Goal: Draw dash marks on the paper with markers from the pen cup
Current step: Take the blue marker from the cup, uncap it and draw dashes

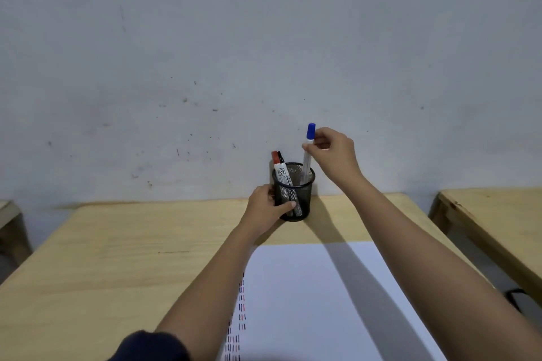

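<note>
A black mesh pen cup stands at the far edge of the wooden table, against the wall. My left hand grips its left side. My right hand pinches a blue-capped marker just below the cap, upright, its lower end still inside the cup. A red-capped marker and a black-capped marker lean in the cup's left side. White paper lies near me, with columns of red, black and blue dash marks along its left edge, partly hidden by my left arm.
The wooden table extends bare to the left. A second wooden table stands to the right across a gap. A scuffed grey wall rises directly behind the cup.
</note>
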A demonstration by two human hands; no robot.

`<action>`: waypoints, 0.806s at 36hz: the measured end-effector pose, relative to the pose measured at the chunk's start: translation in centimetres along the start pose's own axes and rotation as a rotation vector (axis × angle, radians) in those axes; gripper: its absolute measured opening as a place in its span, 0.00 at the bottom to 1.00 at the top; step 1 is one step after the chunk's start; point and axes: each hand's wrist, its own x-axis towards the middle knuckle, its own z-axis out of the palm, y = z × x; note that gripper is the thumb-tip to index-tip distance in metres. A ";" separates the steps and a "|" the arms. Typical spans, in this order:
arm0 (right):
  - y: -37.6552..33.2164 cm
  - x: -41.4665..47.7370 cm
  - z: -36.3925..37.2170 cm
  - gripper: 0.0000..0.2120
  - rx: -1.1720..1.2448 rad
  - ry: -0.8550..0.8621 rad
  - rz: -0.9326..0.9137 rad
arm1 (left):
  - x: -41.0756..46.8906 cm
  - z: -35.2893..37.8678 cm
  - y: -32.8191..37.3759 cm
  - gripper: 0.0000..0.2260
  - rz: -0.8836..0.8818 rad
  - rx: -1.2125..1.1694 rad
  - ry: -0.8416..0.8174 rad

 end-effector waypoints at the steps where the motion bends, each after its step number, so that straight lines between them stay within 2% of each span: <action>1: -0.6 -0.3 -0.3 0.07 0.027 0.020 -0.021 | -0.2 -0.2 0.1 0.14 -0.016 0.004 0.011; 5: -3.1 -1.5 -1.5 0.08 0.071 0.044 -0.106 | -1.6 -1.9 1.4 0.05 -0.104 -0.088 -0.011; 9: -4.4 -3.4 -2.2 0.10 0.054 -0.017 -0.159 | -2.4 -4.2 3.8 0.10 0.038 -0.044 0.094; 11: -4.6 -4.4 -2.3 0.10 -0.028 -0.064 -0.190 | -3.3 -5.2 5.3 0.08 0.106 -0.075 0.117; 14: -4.7 -6.2 -2.3 0.10 -0.107 -0.154 -0.220 | -5.3 -6.1 7.5 0.02 0.189 -0.209 0.105; 18: -4.7 -8.6 -2.2 0.12 -0.196 -0.259 -0.252 | -7.9 -6.7 9.1 0.05 0.250 -0.295 0.058; 25: -4.6 -11.8 -1.5 0.14 -0.327 -0.350 -0.313 | -10.8 -6.6 7.9 0.04 0.278 -0.111 0.061; 29: -4.6 -12.9 -1.5 0.11 -0.293 -0.360 -0.310 | -11.7 -6.8 7.2 0.03 0.265 -0.077 0.074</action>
